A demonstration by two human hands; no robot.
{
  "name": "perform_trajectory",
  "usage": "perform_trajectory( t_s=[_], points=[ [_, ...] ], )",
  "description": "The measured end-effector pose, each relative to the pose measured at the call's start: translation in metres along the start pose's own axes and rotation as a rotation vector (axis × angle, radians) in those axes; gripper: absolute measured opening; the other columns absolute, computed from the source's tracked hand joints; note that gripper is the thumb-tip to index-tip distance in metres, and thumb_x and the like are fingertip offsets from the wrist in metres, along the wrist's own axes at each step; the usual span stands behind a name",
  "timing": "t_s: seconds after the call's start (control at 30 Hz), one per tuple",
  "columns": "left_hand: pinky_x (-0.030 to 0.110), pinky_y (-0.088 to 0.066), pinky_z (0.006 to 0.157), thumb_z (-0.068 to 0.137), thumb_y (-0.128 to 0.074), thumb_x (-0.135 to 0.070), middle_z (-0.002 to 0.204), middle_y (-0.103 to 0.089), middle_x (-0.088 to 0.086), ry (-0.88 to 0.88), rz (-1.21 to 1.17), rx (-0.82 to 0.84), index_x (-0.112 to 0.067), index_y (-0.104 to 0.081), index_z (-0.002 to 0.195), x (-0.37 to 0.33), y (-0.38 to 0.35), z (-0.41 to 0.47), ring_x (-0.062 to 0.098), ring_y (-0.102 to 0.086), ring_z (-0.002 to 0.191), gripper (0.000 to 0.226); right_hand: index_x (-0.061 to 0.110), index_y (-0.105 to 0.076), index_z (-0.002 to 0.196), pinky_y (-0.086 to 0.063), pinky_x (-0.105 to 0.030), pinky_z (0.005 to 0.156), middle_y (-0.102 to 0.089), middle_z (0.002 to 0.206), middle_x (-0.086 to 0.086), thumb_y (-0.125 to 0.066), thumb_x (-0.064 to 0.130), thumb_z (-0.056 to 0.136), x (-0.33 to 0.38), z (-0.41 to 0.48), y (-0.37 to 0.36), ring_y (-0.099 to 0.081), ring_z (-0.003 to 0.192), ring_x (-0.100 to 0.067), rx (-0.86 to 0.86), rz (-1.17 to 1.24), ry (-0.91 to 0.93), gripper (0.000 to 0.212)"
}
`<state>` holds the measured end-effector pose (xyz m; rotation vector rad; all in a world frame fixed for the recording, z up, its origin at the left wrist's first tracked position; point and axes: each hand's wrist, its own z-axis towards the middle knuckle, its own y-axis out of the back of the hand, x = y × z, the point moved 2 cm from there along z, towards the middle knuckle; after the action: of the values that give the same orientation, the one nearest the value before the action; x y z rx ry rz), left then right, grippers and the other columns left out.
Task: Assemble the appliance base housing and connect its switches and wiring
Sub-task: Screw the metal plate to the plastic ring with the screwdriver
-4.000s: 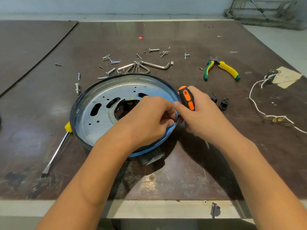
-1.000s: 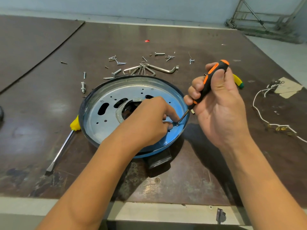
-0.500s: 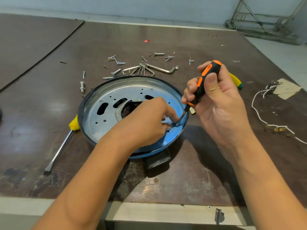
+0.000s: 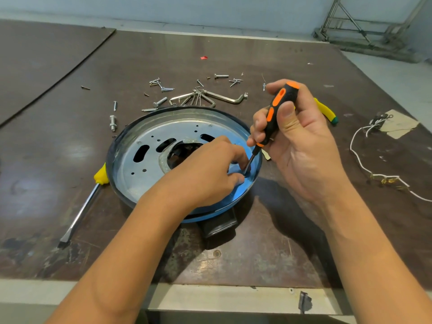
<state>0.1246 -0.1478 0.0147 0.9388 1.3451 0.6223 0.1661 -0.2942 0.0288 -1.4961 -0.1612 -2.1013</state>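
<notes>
The round base housing (image 4: 149, 164), a blue dish with a silver metal plate full of holes and slots, lies on the brown table in front of me. My right hand (image 4: 301, 146) grips an orange-and-black screwdriver (image 4: 277, 113), whose tip rests on a small screw (image 4: 246, 174) at the plate's right edge. My left hand (image 4: 210, 169) lies over the plate with thumb and forefinger pinched at that screw. A black part (image 4: 219, 224) sticks out under the housing's near edge.
Loose screws and bolts (image 4: 163, 88) and a set of hex keys (image 4: 210, 98) lie behind the housing. A yellow-handled flat screwdriver (image 4: 79, 206) lies at its left. Yellow-green pliers (image 4: 326, 111) and white wires with terminals (image 4: 378, 176) lie to the right.
Four seconds ago both hands worked at the housing's near right rim. Since then my right hand raised the screwdriver upright and set its tip on the screw; in the last half second it steepened slightly.
</notes>
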Motion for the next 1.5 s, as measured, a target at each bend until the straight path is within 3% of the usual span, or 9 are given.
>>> perform_trajectory(
  t_s=[0.43,0.63,0.8,0.97,1.1,1.23,1.3,1.37,1.5],
  points=[
    [0.031,-0.039,0.074,0.096,-0.059,-0.031,0.107,-0.046,-0.004,-0.009,0.107,-0.052,-0.035,-0.054,0.091,-0.009,-0.003,0.001,0.019,-0.053,0.088,0.009,0.007,-0.043,0.124,-0.045,-0.041,0.072,-0.050,0.083,-0.014,-0.033,0.013,0.106,0.000,-0.001,-0.001,-0.049,0.073,-0.022,0.015,-0.011,0.009,0.022],
    [0.020,-0.031,0.063,0.093,-0.064,-0.023,0.085,-0.042,-0.017,-0.018,0.016,-0.024,-0.037,-0.047,0.095,-0.002,0.001,0.002,0.005,-0.046,0.073,0.022,-0.001,-0.056,0.113,-0.053,-0.044,0.097,-0.064,0.109,-0.019,-0.060,0.000,0.094,0.005,-0.001,-0.004,-0.064,0.106,-0.041,-0.008,-0.147,0.131,0.020],
    [0.023,-0.046,0.069,0.088,-0.070,-0.028,0.086,-0.065,-0.014,-0.063,-0.105,-0.118,-0.026,-0.063,0.092,-0.009,0.004,0.003,0.000,-0.061,0.075,0.009,0.010,-0.048,0.118,-0.050,-0.031,0.069,-0.060,0.093,-0.016,-0.058,0.001,0.096,0.000,0.002,-0.012,-0.059,0.074,-0.022,-0.062,-0.055,0.111,0.025],
    [0.031,-0.051,0.076,0.095,-0.061,-0.033,0.086,-0.070,-0.007,-0.040,-0.077,-0.134,-0.026,-0.070,0.097,-0.007,0.001,0.004,0.010,-0.063,0.079,0.012,0.011,-0.060,0.120,-0.047,-0.034,0.074,-0.061,0.089,-0.010,-0.030,0.026,0.109,0.004,0.004,-0.013,-0.055,0.080,-0.020,-0.104,0.141,0.016,0.035],
    [0.022,-0.047,0.067,0.095,-0.060,-0.040,0.081,-0.069,-0.011,-0.064,-0.094,-0.136,-0.029,-0.068,0.090,-0.005,0.000,0.002,0.000,-0.062,0.073,0.014,0.003,-0.061,0.105,-0.056,-0.045,0.090,-0.070,0.092,-0.011,-0.057,0.006,0.098,0.013,0.006,-0.015,-0.069,0.094,-0.033,-0.106,-0.012,0.098,0.009],
    [0.012,-0.037,0.054,0.096,-0.055,-0.045,0.059,-0.059,-0.011,-0.069,-0.133,-0.164,-0.032,-0.056,0.072,-0.007,0.001,0.000,-0.004,-0.056,0.063,0.028,0.011,-0.045,0.097,-0.049,-0.040,0.071,-0.061,0.076,-0.006,-0.065,0.002,0.089,0.013,0.008,-0.021,-0.058,0.068,-0.025,-0.164,0.007,0.107,0.023],
    [0.014,-0.043,0.058,0.098,-0.054,-0.042,0.064,-0.064,-0.007,-0.078,-0.152,-0.154,-0.029,-0.061,0.078,-0.007,0.002,0.000,0.002,-0.059,0.062,0.025,0.012,-0.049,0.102,-0.045,-0.033,0.069,-0.057,0.078,-0.005,-0.054,0.016,0.098,0.013,0.007,-0.023,-0.051,0.068,-0.019,-0.129,0.039,0.067,0.008],
    [0.032,-0.052,0.071,0.099,-0.051,-0.040,0.076,-0.070,-0.001,-0.075,-0.160,-0.129,-0.025,-0.066,0.089,-0.006,0.001,0.001,0.009,-0.063,0.070,0.024,0.008,-0.058,0.111,-0.048,-0.030,0.074,-0.061,0.087,-0.006,-0.041,0.021,0.103,0.014,0.005,-0.019,-0.055,0.077,-0.017,-0.122,0.098,0.012,0.023],
    [0.038,-0.052,0.073,0.099,-0.053,-0.039,0.079,-0.069,-0.003,-0.090,-0.184,-0.138,-0.026,-0.064,0.086,-0.007,0.002,0.000,0.012,-0.065,0.075,0.022,0.006,-0.060,0.101,-0.054,-0.039,0.085,-0.071,0.093,-0.010,-0.062,0.002,0.092,0.017,0.005,-0.017,-0.067,0.090,-0.028,-0.125,-0.004,0.080,0.010]
  ],
)
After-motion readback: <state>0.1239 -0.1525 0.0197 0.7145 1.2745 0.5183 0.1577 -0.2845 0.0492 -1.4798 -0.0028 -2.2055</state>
